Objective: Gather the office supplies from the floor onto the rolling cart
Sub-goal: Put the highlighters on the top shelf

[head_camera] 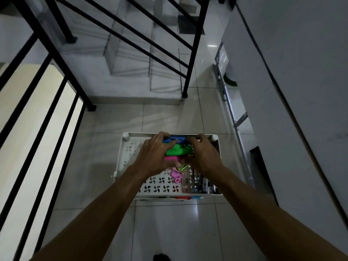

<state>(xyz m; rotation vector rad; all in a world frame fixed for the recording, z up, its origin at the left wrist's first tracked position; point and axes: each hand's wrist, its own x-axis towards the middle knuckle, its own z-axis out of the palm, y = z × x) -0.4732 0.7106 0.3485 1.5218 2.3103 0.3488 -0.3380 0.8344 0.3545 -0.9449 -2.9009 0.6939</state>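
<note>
I have both hands over the cart's [130,157] top tray, left hand [156,153] and right hand [203,155] with fingers curled round the blue [176,139] and green blocks [178,150], probably seating them snugly together.

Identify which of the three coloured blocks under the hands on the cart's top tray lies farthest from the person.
The blue block, against the tray's far rim; green block sits mid-tray, pink block nearest.
</note>
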